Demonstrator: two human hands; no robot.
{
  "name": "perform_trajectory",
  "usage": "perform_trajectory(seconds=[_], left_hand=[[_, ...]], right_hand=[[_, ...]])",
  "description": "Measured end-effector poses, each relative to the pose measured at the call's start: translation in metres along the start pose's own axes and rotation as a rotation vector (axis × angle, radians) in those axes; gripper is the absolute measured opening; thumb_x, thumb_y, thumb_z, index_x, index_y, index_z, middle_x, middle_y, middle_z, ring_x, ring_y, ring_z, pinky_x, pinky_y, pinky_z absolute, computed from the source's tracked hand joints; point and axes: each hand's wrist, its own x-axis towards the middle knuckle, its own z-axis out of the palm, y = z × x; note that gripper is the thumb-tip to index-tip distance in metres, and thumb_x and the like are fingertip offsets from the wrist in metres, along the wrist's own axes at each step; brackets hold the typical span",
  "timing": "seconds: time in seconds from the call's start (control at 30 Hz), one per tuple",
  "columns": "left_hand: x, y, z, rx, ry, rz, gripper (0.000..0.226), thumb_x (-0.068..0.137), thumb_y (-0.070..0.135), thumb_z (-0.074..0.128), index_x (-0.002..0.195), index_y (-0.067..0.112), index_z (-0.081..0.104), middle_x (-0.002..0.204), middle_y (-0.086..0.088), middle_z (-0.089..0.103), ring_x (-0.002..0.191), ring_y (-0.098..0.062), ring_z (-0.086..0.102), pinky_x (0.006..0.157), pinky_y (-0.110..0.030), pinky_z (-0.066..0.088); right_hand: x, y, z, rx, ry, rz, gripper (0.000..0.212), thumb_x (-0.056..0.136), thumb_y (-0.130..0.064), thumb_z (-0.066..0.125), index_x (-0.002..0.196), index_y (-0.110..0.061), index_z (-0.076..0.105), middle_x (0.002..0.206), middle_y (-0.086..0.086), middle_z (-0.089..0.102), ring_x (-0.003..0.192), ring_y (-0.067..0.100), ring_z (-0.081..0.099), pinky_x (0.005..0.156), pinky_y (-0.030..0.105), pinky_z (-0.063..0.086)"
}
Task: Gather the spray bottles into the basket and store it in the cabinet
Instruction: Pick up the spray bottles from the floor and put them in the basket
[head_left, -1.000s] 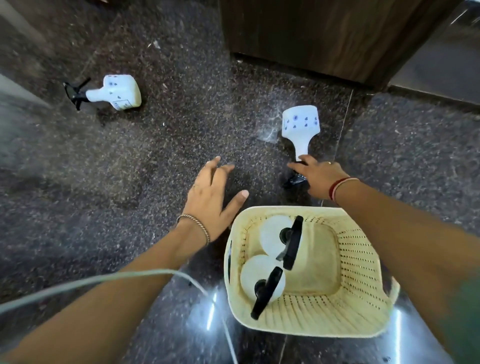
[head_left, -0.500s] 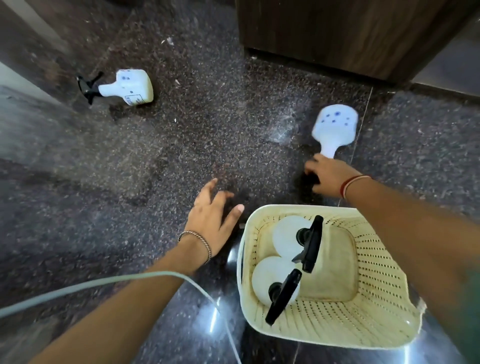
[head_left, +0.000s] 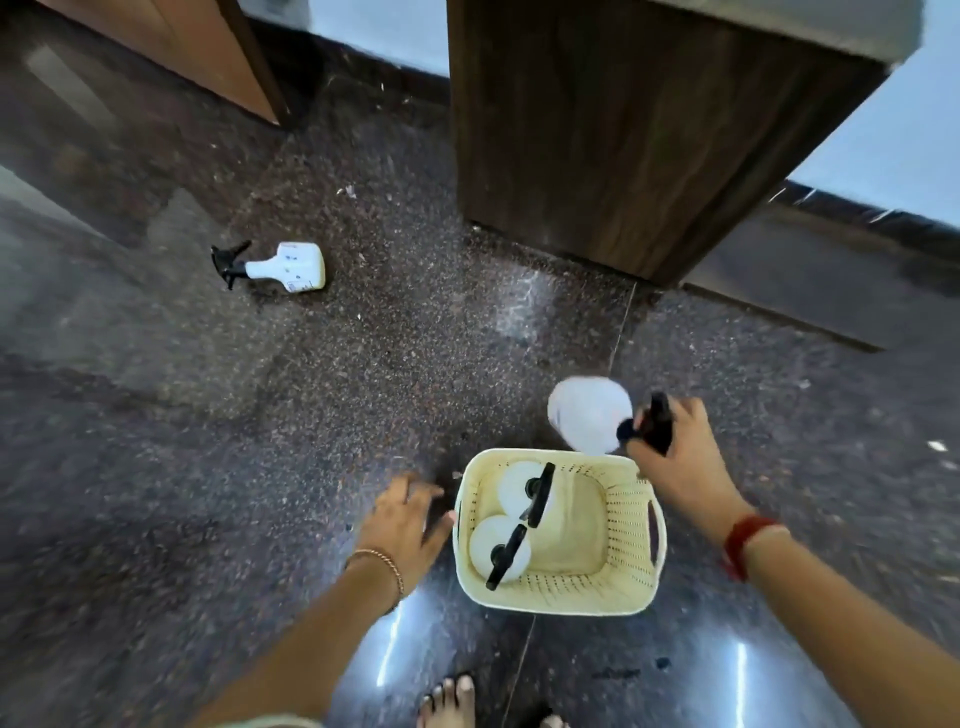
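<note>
A cream perforated basket (head_left: 626, 551) stands on the dark floor with two white spray bottles (head_left: 511, 522) upright in its left side, their black triggers on top. My right hand (head_left: 675, 457) grips the black trigger head of a third white spray bottle (head_left: 589, 415), lifted and blurred just beyond the basket's far right rim. My left hand (head_left: 402, 525) hovers with spread fingers beside the basket's left wall, holding nothing. A fourth white spray bottle (head_left: 285, 266) lies on its side on the floor at the far left.
A dark wooden cabinet (head_left: 623, 130) stands straight ahead beyond the basket. An orange-brown wooden door (head_left: 197, 52) is at the upper left. My bare toes (head_left: 452, 696) show at the bottom edge. The floor is polished dark granite.
My right hand has lifted the bottle off the floor by its trigger and brought it toward the basket. The view has pulled up and back. My left hand stays beside the basket.
</note>
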Motion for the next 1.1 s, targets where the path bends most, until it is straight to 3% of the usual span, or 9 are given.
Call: perform_trajectory(seconds=[0.07, 0.23, 0.3, 0.53, 0.67, 0.77, 0.83, 0.93, 1.1], left_hand=[[-0.004, 0.019, -0.003, -0.003, 0.002, 0.045, 0.047, 0.092, 0.048, 0.04, 0.131, 0.022, 0.043, 0.143, -0.006, 0.031, 0.13, -0.024, 0.036, 0.107, -0.033, 0.031], [-0.019, 0.04, -0.003, -0.043, 0.035, 0.076, 0.048, 0.093, 0.048, 0.039, 0.132, 0.02, 0.039, 0.143, -0.004, 0.03, 0.13, -0.023, 0.034, 0.106, -0.035, 0.033], [-0.028, 0.038, -0.004, -0.083, 0.061, 0.024, 0.045, 0.092, 0.047, 0.04, 0.128, 0.019, 0.042, 0.137, -0.003, 0.035, 0.122, -0.023, 0.041, 0.101, -0.036, 0.039], [-0.021, 0.003, 0.008, -0.079, 0.122, -0.169, 0.038, 0.093, 0.043, 0.041, 0.122, 0.02, 0.048, 0.124, -0.005, 0.045, 0.113, -0.024, 0.047, 0.095, -0.036, 0.043], [-0.001, -0.013, 0.024, -0.089, 0.082, -0.15, 0.038, 0.092, 0.04, 0.045, 0.123, 0.018, 0.049, 0.123, -0.006, 0.043, 0.115, -0.026, 0.046, 0.098, -0.037, 0.041], [0.006, -0.023, 0.025, -0.062, 0.026, -0.072, 0.038, 0.092, 0.041, 0.044, 0.124, 0.02, 0.047, 0.126, -0.004, 0.04, 0.116, -0.024, 0.045, 0.1, -0.035, 0.039], [0.008, -0.028, 0.023, -0.058, -0.007, -0.046, 0.039, 0.093, 0.042, 0.043, 0.125, 0.02, 0.047, 0.129, -0.004, 0.038, 0.118, -0.024, 0.043, 0.101, -0.034, 0.037], [0.013, -0.024, 0.011, -0.045, -0.085, -0.012, 0.041, 0.093, 0.045, 0.041, 0.127, 0.023, 0.044, 0.136, -0.004, 0.034, 0.124, -0.024, 0.039, 0.105, -0.037, 0.037], [0.031, 0.001, -0.008, 0.006, -0.186, 0.212, 0.043, 0.091, 0.042, 0.042, 0.129, 0.021, 0.042, 0.143, -0.002, 0.028, 0.13, -0.024, 0.033, 0.106, -0.037, 0.035]], right_hand=[[-0.03, 0.006, -0.005, 0.014, -0.024, 0.037, 0.025, 0.079, -0.01, 0.066, 0.076, -0.026, 0.047, 0.09, 0.006, 0.044, 0.08, -0.008, 0.042, 0.075, 0.031, 0.041], [-0.073, 0.038, 0.02, 0.174, -0.029, 0.399, 0.019, 0.081, -0.007, 0.065, 0.072, -0.017, 0.051, 0.081, 0.018, 0.062, 0.072, 0.037, 0.064, 0.069, 0.046, 0.055], [-0.084, 0.051, 0.035, 0.165, -0.072, 0.433, 0.009, 0.082, -0.009, 0.065, 0.081, -0.01, 0.056, 0.086, 0.022, 0.066, 0.074, 0.035, 0.067, 0.066, 0.037, 0.055], [-0.093, 0.085, 0.088, 0.178, -0.127, 0.487, 0.022, 0.08, -0.007, 0.067, 0.101, -0.004, 0.062, 0.096, 0.014, 0.064, 0.089, 0.029, 0.061, 0.068, 0.027, 0.042], [-0.078, 0.107, 0.12, 0.241, -0.108, 0.552, 0.033, 0.082, -0.015, 0.07, 0.112, -0.006, 0.059, 0.09, 0.005, 0.059, 0.069, 0.015, 0.056, 0.054, 0.016, 0.039], [-0.073, 0.108, 0.137, 0.526, -0.046, 0.751, 0.034, 0.084, -0.009, 0.068, 0.113, -0.003, 0.053, 0.097, 0.014, 0.061, 0.075, 0.028, 0.062, 0.07, 0.036, 0.054], [-0.078, 0.104, 0.144, 0.596, -0.045, 0.836, 0.036, 0.084, -0.008, 0.067, 0.116, -0.001, 0.051, 0.104, 0.022, 0.06, 0.084, 0.035, 0.062, 0.078, 0.047, 0.053], [-0.088, 0.09, 0.14, 0.456, -0.079, 0.85, 0.056, 0.08, -0.013, 0.073, 0.127, -0.001, 0.046, 0.104, 0.022, 0.063, 0.084, 0.032, 0.06, 0.072, 0.04, 0.047], [-0.086, 0.069, 0.121, 0.298, -0.001, 0.785, 0.072, 0.072, -0.012, 0.079, 0.134, -0.008, 0.044, 0.131, 0.021, 0.05, 0.116, 0.033, 0.051, 0.096, 0.044, 0.045]])
